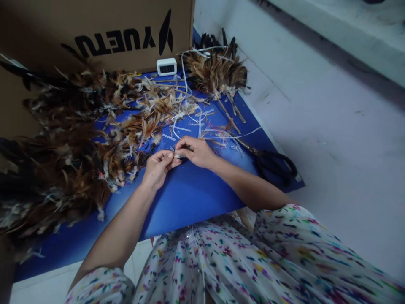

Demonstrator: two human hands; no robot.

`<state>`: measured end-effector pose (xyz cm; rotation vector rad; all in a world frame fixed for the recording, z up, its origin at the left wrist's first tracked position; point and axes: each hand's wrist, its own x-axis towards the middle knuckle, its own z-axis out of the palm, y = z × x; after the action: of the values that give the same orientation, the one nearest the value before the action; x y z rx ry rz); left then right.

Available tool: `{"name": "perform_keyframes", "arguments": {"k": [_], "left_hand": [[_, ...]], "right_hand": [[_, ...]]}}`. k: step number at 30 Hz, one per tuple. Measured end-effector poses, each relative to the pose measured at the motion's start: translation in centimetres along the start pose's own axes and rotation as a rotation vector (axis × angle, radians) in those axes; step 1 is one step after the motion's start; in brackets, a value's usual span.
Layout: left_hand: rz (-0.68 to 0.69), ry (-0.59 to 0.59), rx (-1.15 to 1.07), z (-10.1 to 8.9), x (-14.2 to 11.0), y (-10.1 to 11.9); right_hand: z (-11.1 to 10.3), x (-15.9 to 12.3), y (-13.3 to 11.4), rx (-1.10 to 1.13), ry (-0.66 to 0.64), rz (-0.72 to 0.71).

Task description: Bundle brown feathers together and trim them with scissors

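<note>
Above the near part of the blue tabletop (190, 198), my two hands meet at the fingertips. Between them is a small feather tuft (178, 156) with a pale base, mostly covered by the fingers. My left hand (158, 168) pinches one side of it with thumb and forefinger. From the other side my right hand (196, 152) closes its bent fingers on the same tuft. Just beyond the hands lie a thin white plastic strip (200, 124) and short cut pieces of it. Bundles of brown feathers (139, 126) spread to the left of my left hand.
Scissors with black handles (275, 164) lie at the right table edge. A feather bunch on sticks (218, 69) stands at the back, beside a small white digital clock (166, 66). Behind is a large cardboard box (126, 25); a pale wall (316, 105) borders the right.
</note>
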<state>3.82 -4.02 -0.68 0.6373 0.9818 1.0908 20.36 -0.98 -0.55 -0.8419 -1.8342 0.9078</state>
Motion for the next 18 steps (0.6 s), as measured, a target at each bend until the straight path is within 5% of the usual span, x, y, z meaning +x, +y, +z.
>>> {"name": "perform_keyframes", "arguments": {"k": [18], "left_hand": [[-0.151, 0.04, -0.094, 0.35, -0.29, 0.52]], "right_hand": [[0.18, -0.33, -0.81, 0.148, 0.059, 0.059]]}}
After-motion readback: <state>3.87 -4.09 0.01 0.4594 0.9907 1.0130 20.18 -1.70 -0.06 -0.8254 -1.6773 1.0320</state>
